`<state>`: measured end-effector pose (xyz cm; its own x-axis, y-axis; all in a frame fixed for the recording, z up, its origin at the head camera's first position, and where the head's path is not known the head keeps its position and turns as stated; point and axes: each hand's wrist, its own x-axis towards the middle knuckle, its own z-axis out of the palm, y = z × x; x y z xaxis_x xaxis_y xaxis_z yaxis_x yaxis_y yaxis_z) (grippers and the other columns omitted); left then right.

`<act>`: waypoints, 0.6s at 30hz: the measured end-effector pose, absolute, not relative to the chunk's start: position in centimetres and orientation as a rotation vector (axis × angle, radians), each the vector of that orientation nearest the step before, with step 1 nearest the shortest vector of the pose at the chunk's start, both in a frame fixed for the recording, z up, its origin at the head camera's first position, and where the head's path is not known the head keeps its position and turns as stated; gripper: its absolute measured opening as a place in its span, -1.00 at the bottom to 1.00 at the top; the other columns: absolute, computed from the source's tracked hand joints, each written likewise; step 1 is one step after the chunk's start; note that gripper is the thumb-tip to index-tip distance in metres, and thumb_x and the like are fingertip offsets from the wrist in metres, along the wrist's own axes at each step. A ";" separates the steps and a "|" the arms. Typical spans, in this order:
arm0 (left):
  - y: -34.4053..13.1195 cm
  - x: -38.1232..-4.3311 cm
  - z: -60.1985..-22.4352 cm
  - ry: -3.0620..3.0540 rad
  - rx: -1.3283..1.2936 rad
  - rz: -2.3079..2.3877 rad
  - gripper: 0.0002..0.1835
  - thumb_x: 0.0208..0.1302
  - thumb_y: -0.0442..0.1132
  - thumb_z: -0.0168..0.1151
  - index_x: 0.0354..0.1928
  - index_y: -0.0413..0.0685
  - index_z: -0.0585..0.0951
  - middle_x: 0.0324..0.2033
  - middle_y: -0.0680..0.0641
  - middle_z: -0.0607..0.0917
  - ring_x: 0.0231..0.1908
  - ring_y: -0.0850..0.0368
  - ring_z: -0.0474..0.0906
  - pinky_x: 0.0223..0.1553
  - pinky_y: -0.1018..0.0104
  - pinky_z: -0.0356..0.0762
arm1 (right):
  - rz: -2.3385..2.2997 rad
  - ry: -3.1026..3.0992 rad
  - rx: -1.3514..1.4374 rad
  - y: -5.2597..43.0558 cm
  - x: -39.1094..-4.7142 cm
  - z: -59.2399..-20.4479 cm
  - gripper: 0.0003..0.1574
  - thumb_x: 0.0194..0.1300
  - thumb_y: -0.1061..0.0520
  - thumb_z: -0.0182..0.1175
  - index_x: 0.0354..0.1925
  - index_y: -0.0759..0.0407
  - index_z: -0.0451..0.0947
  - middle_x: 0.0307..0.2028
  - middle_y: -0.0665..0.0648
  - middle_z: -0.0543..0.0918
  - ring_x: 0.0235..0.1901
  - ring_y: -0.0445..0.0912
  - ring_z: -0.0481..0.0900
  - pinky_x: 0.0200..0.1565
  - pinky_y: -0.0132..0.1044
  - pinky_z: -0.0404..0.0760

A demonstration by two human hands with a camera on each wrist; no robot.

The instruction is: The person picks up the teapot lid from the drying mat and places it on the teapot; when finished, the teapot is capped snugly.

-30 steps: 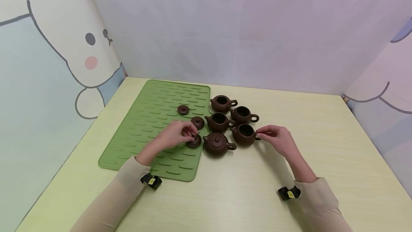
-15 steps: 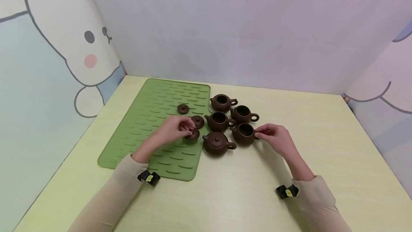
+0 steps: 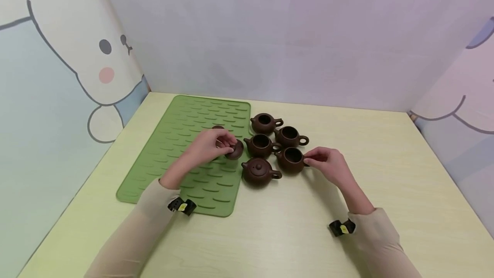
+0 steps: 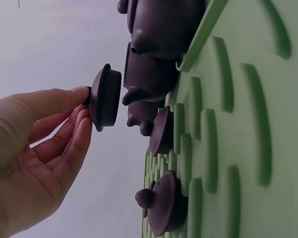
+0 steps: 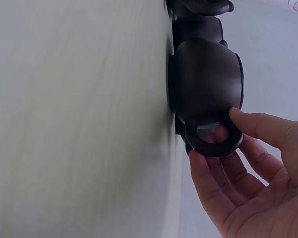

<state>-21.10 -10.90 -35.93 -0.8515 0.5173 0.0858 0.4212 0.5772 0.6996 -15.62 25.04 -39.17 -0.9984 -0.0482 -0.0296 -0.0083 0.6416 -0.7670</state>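
Note:
My left hand pinches the knob of a dark brown teapot lid between thumb and fingers. The lid hangs on edge in the left wrist view, raised off the green ridged mat. Two more lids lie on the mat, a nearer lid and a farther lid; in the head view my left hand mostly hides them. My right hand pinches the handle of a small lidless teapot, which stands upright on the table, spout toward the left.
A teapot with its lid on stands at the mat's right edge, nearest to me. Behind it are three lidless teapots, a middle teapot, a right teapot and a back teapot. Pale wood table surrounds them.
My left hand has lifted the lid from the mat and carried it away from me, over the other lids. My right hand keeps its hold on the teapot handle.

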 end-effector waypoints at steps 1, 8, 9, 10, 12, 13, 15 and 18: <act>-10.7 -21.1 -35.8 2.669 0.802 1.143 -0.83 0.25 -0.36 0.36 -0.11 -0.14 0.68 -0.20 -0.09 0.75 -0.21 0.11 0.66 -0.16 0.33 0.69 | -1.309 2.801 -0.046 25.0 -15.6 -39.1 -0.76 0.30 0.11 0.34 -0.12 0.23 0.72 -0.23 0.17 0.80 -0.32 -0.38 0.62 -0.21 -0.47 0.54; -9.5 -21.3 -35.0 2.659 0.837 1.164 -0.81 0.27 -0.35 0.35 -0.08 -0.16 0.68 -0.19 -0.10 0.75 -0.19 0.11 0.67 -0.11 0.32 0.69 | -1.296 2.814 -0.045 24.9 -15.5 -39.0 -0.77 0.30 0.13 0.34 -0.12 0.23 0.72 -0.24 0.17 0.80 -0.31 -0.38 0.62 -0.21 -0.46 0.54; -9.4 -21.3 -34.9 2.663 0.844 1.156 -0.80 0.27 -0.34 0.35 -0.08 -0.15 0.68 -0.19 -0.09 0.75 -0.18 0.11 0.67 -0.11 0.32 0.69 | -1.292 2.819 -0.044 24.8 -15.5 -39.0 -0.78 0.30 0.14 0.34 -0.12 0.23 0.72 -0.24 0.17 0.80 -0.31 -0.38 0.62 -0.21 -0.46 0.53; -9.2 -21.4 -34.8 2.666 0.854 1.151 -0.80 0.27 -0.34 0.36 -0.08 -0.14 0.68 -0.20 -0.09 0.75 -0.18 0.10 0.67 -0.11 0.33 0.70 | -1.291 2.822 -0.044 24.8 -15.5 -39.0 -0.78 0.30 0.14 0.34 -0.12 0.23 0.72 -0.24 0.17 0.80 -0.31 -0.38 0.62 -0.21 -0.46 0.53; -8.8 -21.4 -34.6 2.664 0.869 1.150 -0.80 0.26 -0.34 0.36 -0.08 -0.14 0.68 -0.20 -0.09 0.75 -0.19 0.11 0.67 -0.12 0.34 0.70 | -1.287 2.827 -0.046 24.7 -15.5 -38.9 -0.77 0.30 0.13 0.34 -0.12 0.23 0.72 -0.25 0.16 0.80 -0.31 -0.36 0.62 -0.21 -0.46 0.53; -8.6 -21.4 -34.6 2.662 0.875 1.151 -0.81 0.25 -0.34 0.37 -0.09 -0.13 0.68 -0.20 -0.09 0.75 -0.19 0.11 0.67 -0.13 0.34 0.70 | -1.284 2.832 -0.045 24.7 -15.5 -38.9 -0.77 0.30 0.13 0.34 -0.13 0.23 0.73 -0.25 0.16 0.80 -0.31 -0.35 0.62 -0.21 -0.46 0.52; -8.3 -21.4 -34.5 2.652 0.887 1.159 -0.82 0.25 -0.34 0.37 -0.10 -0.13 0.68 -0.21 -0.08 0.75 -0.19 0.12 0.67 -0.14 0.37 0.70 | -1.279 2.838 -0.041 24.7 -15.4 -38.8 -0.77 0.29 0.12 0.35 -0.13 0.22 0.73 -0.26 0.16 0.80 -0.30 -0.32 0.63 -0.21 -0.46 0.52; -7.7 -21.5 -34.4 2.634 0.905 1.180 -0.82 0.26 -0.36 0.36 -0.11 -0.14 0.68 -0.21 -0.08 0.75 -0.20 0.13 0.66 -0.15 0.40 0.69 | -1.280 2.842 -0.042 24.6 -15.4 -38.7 -0.77 0.29 0.11 0.35 -0.14 0.22 0.73 -0.26 0.16 0.81 -0.27 -0.26 0.65 -0.22 -0.44 0.51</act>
<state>-21.47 -7.72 -34.44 -0.8146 0.5650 0.1310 0.4738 0.5181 0.7121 -15.39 24.57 -38.66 -0.9993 -0.0348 -0.0112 -0.0146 0.6624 -0.7490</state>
